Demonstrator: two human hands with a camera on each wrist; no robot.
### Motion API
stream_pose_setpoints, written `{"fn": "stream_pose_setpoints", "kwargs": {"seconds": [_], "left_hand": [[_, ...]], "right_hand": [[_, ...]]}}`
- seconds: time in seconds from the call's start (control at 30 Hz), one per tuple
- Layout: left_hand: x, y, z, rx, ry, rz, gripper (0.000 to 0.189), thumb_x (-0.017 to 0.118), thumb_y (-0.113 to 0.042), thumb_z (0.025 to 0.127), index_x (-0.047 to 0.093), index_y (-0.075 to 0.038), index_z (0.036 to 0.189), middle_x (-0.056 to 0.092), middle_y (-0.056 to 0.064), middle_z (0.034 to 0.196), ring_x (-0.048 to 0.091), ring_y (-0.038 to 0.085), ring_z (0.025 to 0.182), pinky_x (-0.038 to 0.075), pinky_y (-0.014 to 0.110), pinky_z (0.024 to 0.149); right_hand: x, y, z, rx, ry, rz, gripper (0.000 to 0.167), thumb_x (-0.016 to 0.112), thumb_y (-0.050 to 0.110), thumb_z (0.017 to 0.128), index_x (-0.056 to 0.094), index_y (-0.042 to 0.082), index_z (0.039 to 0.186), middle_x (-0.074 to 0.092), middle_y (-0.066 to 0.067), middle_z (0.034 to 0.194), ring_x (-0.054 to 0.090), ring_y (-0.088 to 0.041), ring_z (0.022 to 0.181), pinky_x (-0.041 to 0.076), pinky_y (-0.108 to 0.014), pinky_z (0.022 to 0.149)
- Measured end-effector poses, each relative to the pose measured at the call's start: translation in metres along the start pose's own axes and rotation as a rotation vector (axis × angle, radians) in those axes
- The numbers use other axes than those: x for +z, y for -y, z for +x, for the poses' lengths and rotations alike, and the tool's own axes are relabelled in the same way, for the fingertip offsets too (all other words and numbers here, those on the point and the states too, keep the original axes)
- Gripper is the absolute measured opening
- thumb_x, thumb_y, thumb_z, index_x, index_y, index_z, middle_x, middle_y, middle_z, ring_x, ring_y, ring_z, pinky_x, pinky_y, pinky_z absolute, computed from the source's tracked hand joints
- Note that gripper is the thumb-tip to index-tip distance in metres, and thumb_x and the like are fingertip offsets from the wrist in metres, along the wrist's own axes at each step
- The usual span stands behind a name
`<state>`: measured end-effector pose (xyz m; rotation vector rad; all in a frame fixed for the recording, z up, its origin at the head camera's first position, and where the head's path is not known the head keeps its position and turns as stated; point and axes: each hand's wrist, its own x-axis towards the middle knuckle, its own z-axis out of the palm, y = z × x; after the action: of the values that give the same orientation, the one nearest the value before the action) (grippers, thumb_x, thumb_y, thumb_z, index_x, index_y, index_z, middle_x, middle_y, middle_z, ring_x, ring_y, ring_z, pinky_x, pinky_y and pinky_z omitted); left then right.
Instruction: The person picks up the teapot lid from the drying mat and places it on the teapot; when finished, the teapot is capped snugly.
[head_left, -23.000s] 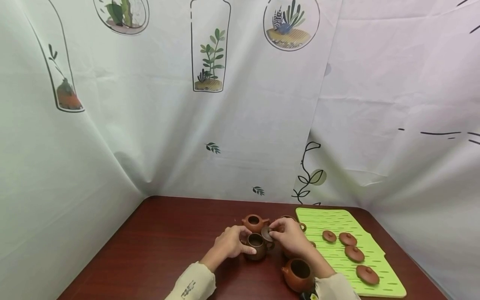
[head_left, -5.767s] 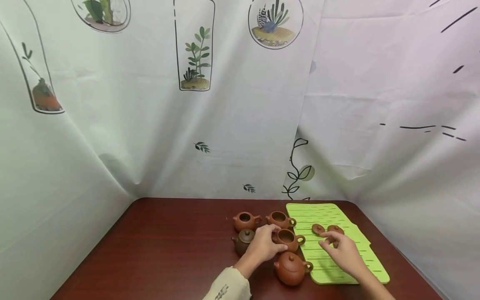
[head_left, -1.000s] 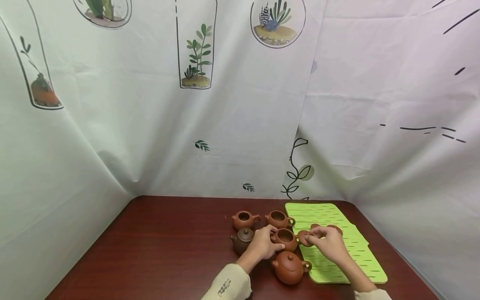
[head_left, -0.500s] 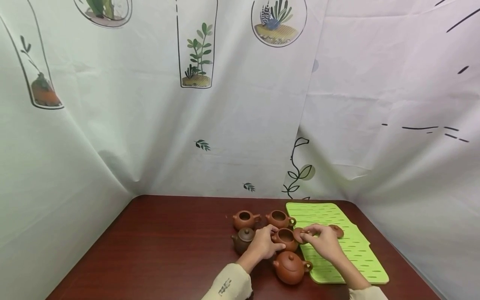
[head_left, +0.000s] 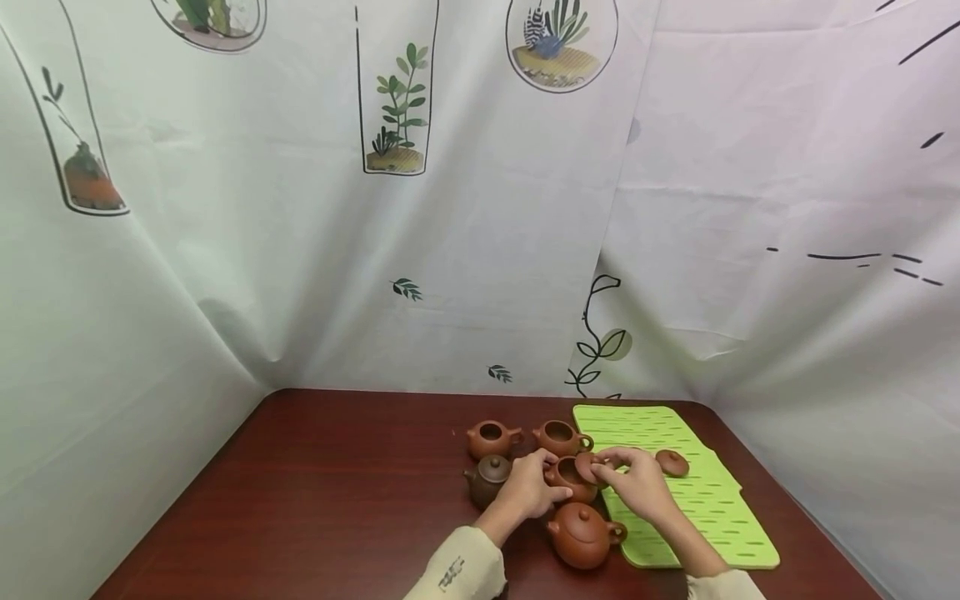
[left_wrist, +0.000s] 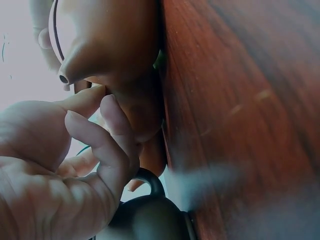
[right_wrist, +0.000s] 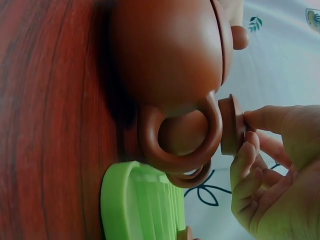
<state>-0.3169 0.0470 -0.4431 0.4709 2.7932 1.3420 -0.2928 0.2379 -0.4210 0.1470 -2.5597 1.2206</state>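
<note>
Clock as per head view, 12 away from us. Our left hand [head_left: 527, 486] steadies the middle red pot [head_left: 577, 493], thumb and fingers curled around its 9 o'clock side. Our right hand [head_left: 637, 483] pinches a red lid [head_left: 588, 468] by its top, fingertips only, over the rim's 2 o'clock edge, not seated. Risks, we'd guess: lowering off-centre makes the flange catch and chip the rim; that thin pinch could slip and drop the lid. Spacing's tight: lidded red pot [head_left: 582, 537] at 6, dark pot [head_left: 489, 482] at 9, so a left-hand shift could knock one. Mismatched lid would rock; fit we can't tell.
</note>
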Motion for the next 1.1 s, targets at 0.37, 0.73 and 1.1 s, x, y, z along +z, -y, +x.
{"fn": "stream_pose_setpoints", "kwargs": {"seconds": [0.37, 0.73, 1.1], "left_hand": [[-0.001, -0.001, 0.000, -0.011, 0.005, 0.022, 0.041, 0.083, -0.027, 0.082, 0.065, -0.016, 0.117, 0.066, 0.003, 0.113, 0.065, 0.023, 0.103, 0.054, 0.040, 0.080], [-0.002, -0.002, -0.001, -0.016, 0.014, 0.026, 0.041, 0.083, -0.028, 0.082, 0.065, -0.016, 0.117, 0.066, 0.003, 0.113, 0.064, 0.024, 0.105, 0.053, 0.042, 0.082], [-0.001, -0.001, 0.000, -0.015, 0.013, 0.031, 0.042, 0.083, -0.028, 0.082, 0.065, -0.016, 0.118, 0.065, 0.002, 0.113, 0.064, 0.022, 0.103, 0.054, 0.040, 0.080]], "right_hand": [[0.010, 0.003, 0.004, -0.026, 0.015, 0.066, 0.010, 0.075, 0.006, 0.087, 0.076, 0.005, 0.097, 0.068, -0.002, 0.074, 0.066, -0.020, 0.064, 0.051, -0.027, 0.057], [0.016, 0.004, 0.005, -0.030, 0.023, 0.013, 0.008, 0.074, 0.010, 0.088, 0.076, 0.010, 0.097, 0.066, 0.001, 0.078, 0.061, -0.016, 0.073, 0.046, -0.026, 0.056], [0.022, 0.008, 0.004, -0.013, 0.038, 0.014, 0.006, 0.076, 0.010, 0.088, 0.075, 0.010, 0.094, 0.068, 0.000, 0.081, 0.060, -0.013, 0.075, 0.046, -0.025, 0.058]]}}
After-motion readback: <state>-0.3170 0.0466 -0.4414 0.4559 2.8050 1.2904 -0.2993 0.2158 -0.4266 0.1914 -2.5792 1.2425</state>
